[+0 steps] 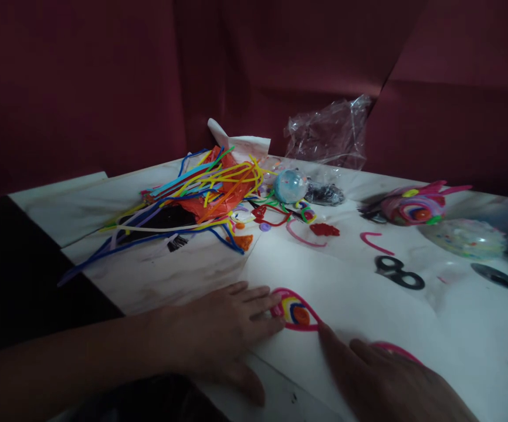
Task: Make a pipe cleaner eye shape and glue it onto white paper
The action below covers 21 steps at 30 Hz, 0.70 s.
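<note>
A small eye shape (301,316) lies flat on the white paper (280,264), outlined in pink strand with yellow, white, blue and orange inside. My left hand (225,325) is flat with its fingers spread, and its fingertips touch the left side of the eye shape. The stretched index finger of my right hand (381,375) touches the shape's right corner, while the other fingers bend a little. Partly under my right hand shows a curved pink strand (397,350); the rest of it is hidden. Neither hand grasps anything that I can see.
Colourful bendable strands (205,181) pile up at the back left. Near them stand a clear ball with blue contents (291,186) and a crumpled clear bag (331,132). Black scissor handles (399,272) lie to the right, below a blurred pink decorated object (415,205). A dark red wall (78,82) closes the back.
</note>
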### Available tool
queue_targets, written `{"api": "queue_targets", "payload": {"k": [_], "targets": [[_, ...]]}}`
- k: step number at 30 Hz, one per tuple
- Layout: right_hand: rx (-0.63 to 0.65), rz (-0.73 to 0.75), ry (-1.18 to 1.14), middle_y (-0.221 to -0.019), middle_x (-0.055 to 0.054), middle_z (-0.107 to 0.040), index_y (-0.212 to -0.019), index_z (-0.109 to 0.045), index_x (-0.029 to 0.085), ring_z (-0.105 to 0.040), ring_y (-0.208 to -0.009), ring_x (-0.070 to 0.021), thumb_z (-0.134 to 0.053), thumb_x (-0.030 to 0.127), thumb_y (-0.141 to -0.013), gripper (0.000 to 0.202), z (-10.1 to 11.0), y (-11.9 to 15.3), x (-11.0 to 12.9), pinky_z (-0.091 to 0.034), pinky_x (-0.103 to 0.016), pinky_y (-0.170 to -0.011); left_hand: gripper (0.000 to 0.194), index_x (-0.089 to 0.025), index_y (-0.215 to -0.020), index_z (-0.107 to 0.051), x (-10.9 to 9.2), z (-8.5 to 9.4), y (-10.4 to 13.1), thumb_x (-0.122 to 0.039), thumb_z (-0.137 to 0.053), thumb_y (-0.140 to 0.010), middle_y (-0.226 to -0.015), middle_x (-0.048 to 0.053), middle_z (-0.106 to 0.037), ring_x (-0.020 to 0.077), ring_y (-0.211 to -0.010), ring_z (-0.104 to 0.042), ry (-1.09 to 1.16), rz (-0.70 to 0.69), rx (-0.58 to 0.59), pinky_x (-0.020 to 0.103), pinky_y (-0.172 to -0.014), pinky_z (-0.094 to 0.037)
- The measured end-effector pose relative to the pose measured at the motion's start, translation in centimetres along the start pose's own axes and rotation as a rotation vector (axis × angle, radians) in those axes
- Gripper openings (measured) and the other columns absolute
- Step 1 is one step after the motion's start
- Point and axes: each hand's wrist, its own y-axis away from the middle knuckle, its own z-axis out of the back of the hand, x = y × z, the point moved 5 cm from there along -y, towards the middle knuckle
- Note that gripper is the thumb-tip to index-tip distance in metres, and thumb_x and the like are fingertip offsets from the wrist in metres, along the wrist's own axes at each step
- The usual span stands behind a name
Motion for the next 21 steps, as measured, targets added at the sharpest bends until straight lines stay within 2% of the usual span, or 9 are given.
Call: {"api": "queue_targets", "payload": {"k": [2,5,8,11,14,17,21], "targets": [[0.037,0.014,-0.015,-0.069,-0.001,-0.053,-0.124,-0.045,0.013,-0.054,-0.051,-0.0163,-0.035,0.0,-0.074,0.052,-0.4,0.1,0.0,-0.038,-0.021,-0.041,0.074,-0.015,-0.133,-0.043,0.1,0.2,-0.2,-0.058,-0.059,-0.076,-0.141,0.016,-0.039,0.0316,-0.129,-0.037,0.002,-0.003,0.004,0.045,-0.104,-0.031],[0.032,0.039,-0.005,-0.08,-0.006,-0.059,-0.13,-0.04,0.011,-0.059,-0.06,-0.0192,-0.032,0.001,-0.079,0.053,-0.7,0.2,-0.1,-0.046,-0.024,-0.045,0.07,-0.011,-0.129,-0.048,0.6,1.4,-0.4,-0.057,-0.059,-0.077,-0.135,0.018,-0.046,0.0309,-0.124,-0.043,0.004,0.012,-0.092,0.043,-0.103,-0.032],[0.005,0.054,0.005,-0.087,-0.008,-0.061,-0.13,-0.04,0.011,-0.061,-0.064,-0.0192,-0.029,0.001,-0.082,0.051,-0.7,0.4,-0.2,-0.048,-0.023,-0.044,0.052,-0.008,-0.114,-0.059,1.3,2.8,-0.5,-0.051,-0.055,-0.084,-0.117,0.018,-0.061,0.0285,-0.109,-0.056,-0.02,0.082,-0.196,0.04,-0.095,-0.04],[-0.004,0.072,0.014,-0.081,-0.006,-0.059,-0.125,-0.044,0.011,-0.06,-0.061,-0.0192,-0.027,0.0,-0.081,0.048,-0.7,0.5,-0.1,-0.049,-0.025,-0.043,0.04,-0.011,-0.106,-0.063,1.2,2.9,-0.3,-0.044,-0.057,-0.084,-0.106,0.013,-0.066,0.0249,-0.099,-0.06,-0.027,0.085,-0.185,0.036,-0.09,-0.043],[0.011,0.082,0.005,-0.075,-0.003,-0.055,-0.124,-0.044,0.01,-0.058,-0.055,-0.0189,-0.027,0.0,-0.08,0.048,-1.0,0.4,0.0,-0.049,-0.027,-0.042,0.057,-0.01,-0.121,-0.055,0.7,1.9,-0.1,-0.049,-0.06,-0.081,-0.123,0.014,-0.058,0.0268,-0.116,-0.051,-0.024,0.063,-0.108,0.037,-0.1,-0.035],[0.013,0.08,0.034,-0.076,-0.004,-0.054,-0.125,-0.042,0.009,-0.057,-0.056,-0.019,-0.028,-0.001,-0.079,0.049,-1.1,0.3,0.0,-0.047,-0.027,-0.042,0.073,-0.01,-0.134,-0.043,0.5,0.8,-0.1,-0.059,-0.053,-0.081,-0.137,0.015,-0.045,0.0296,-0.129,-0.037,-0.013,0.086,-0.02,0.043,-0.107,-0.025],[0.007,0.088,0.044,-0.076,-0.004,-0.054,-0.128,-0.039,0.008,-0.057,-0.057,-0.0193,-0.031,-0.001,-0.076,0.053,-1.0,0.3,0.2,-0.045,-0.026,-0.044,0.073,-0.011,-0.136,-0.039,0.7,0.4,-0.2,-0.06,-0.048,-0.083,-0.138,0.015,-0.042,0.0298,-0.131,-0.035,-0.001,0.105,0.017,0.046,-0.108,-0.02]]}}
